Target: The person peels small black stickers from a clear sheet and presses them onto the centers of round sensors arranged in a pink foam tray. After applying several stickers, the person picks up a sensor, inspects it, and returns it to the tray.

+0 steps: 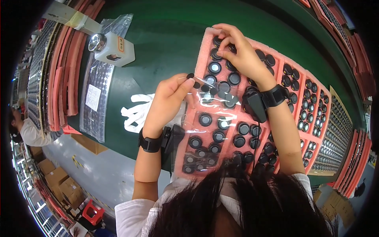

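Clear plastic film (185,130) bearing several black round discs hangs from my left hand (169,94), whose thumb and fingers pinch its upper edge by a black disc (190,76). The film drapes over the near left part of a pink foam tray (200,59). Within the tray's compartments sit several black round parts, some with pale grey centers (214,68). Over the far left corner, my right hand (242,55) has its thumb and a bent finger close together at a black round part (215,53). Anything small between those fingertips is hidden.
White gloves (136,112) lie left of the tray on the green table (158,43). Farther left are a white square bottle with a metal cap (118,49) and a plastic-wrapped pack (94,98). Stacked pink trays (65,79) flank the far left; another filled tray (331,134) stands right.
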A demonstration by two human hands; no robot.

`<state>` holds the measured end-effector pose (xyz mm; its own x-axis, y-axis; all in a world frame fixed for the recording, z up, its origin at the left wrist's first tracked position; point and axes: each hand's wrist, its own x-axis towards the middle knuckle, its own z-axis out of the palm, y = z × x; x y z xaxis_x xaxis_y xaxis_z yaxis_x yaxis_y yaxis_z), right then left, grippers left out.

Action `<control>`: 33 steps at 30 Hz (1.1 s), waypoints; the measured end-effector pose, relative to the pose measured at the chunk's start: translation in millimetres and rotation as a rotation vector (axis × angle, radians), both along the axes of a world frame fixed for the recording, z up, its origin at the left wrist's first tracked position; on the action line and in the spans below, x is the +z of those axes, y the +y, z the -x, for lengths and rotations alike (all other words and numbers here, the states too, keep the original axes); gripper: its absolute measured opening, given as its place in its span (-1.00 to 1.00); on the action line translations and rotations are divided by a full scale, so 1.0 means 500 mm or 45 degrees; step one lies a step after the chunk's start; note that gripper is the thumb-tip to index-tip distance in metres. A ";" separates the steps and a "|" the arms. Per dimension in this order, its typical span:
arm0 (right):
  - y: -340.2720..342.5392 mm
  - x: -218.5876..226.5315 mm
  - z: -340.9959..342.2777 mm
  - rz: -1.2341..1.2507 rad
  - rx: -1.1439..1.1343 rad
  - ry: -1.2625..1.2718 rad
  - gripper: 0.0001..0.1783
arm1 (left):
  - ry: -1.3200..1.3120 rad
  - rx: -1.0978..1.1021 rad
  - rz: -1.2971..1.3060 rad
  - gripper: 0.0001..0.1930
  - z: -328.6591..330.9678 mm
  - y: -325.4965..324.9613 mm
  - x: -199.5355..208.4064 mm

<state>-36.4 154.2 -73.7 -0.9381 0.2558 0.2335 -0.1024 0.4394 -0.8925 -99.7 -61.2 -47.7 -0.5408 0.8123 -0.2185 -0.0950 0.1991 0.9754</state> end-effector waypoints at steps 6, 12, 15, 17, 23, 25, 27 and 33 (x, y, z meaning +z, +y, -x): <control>0.004 0.003 0.002 0.316 -0.140 0.203 -0.40 | -0.022 -0.013 -0.036 -0.78 -0.003 0.004 -0.001; -0.019 0.002 -0.033 0.519 -0.055 0.011 -0.47 | 0.040 -0.060 -0.046 -0.78 0.003 0.000 -0.012; -0.035 0.003 -0.044 0.418 -0.009 -0.078 -0.49 | 0.113 -0.075 -0.031 -0.78 0.005 -0.002 -0.013; -0.035 0.005 -0.044 0.303 -0.025 -0.077 -0.51 | 0.115 -0.080 -0.031 -0.78 0.005 -0.001 -0.013; -0.040 0.012 -0.047 0.302 -0.026 -0.105 -0.52 | 0.092 -0.080 -0.021 -0.78 0.005 0.000 -0.009; -0.041 0.014 -0.047 0.301 -0.024 -0.116 -0.53 | 0.064 -0.056 -0.023 -0.78 0.003 0.000 -0.011; -0.040 0.012 -0.048 0.301 -0.024 -0.123 -0.53 | 0.012 -0.007 -0.032 -0.79 0.001 0.001 -0.012; -0.041 0.009 -0.049 0.096 -0.044 -0.149 -0.54 | 0.012 -0.010 -0.027 -0.80 0.002 0.001 -0.013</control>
